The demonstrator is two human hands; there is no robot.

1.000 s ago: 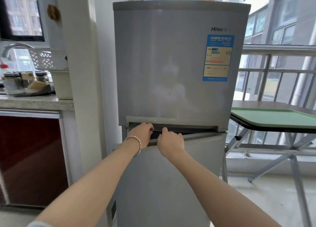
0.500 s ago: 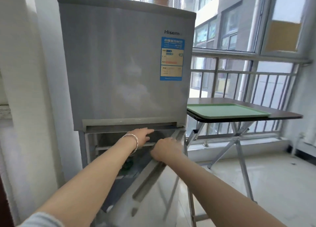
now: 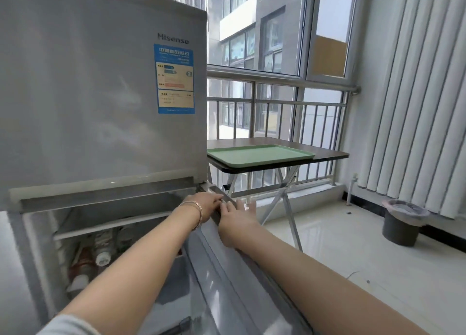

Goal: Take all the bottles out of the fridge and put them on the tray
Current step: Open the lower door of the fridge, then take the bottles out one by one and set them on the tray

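Observation:
The grey fridge (image 3: 100, 95) fills the left of the view, and its lower door (image 3: 227, 297) stands swung wide open to the right. My left hand (image 3: 204, 206) grips the top edge of that door from the inside. My right hand (image 3: 235, 217) rests on the door's outer side with the fingers fairly straight. Inside the lower compartment several bottles lie on a shelf, among them a clear one with a white cap (image 3: 103, 249) and a reddish one (image 3: 82, 266). The green tray (image 3: 259, 154) sits bare on a small folding table.
The folding table (image 3: 327, 154) stands right of the fridge, in front of a metal railing and windows. A grey waste bin (image 3: 402, 222) stands on the tiled floor at the right, below a white radiator (image 3: 416, 95). Open floor lies between door and bin.
The lower door has swung from shut to wide open, and both hands moved right with its top edge. My view turned right, so the bottles inside and the bin now show.

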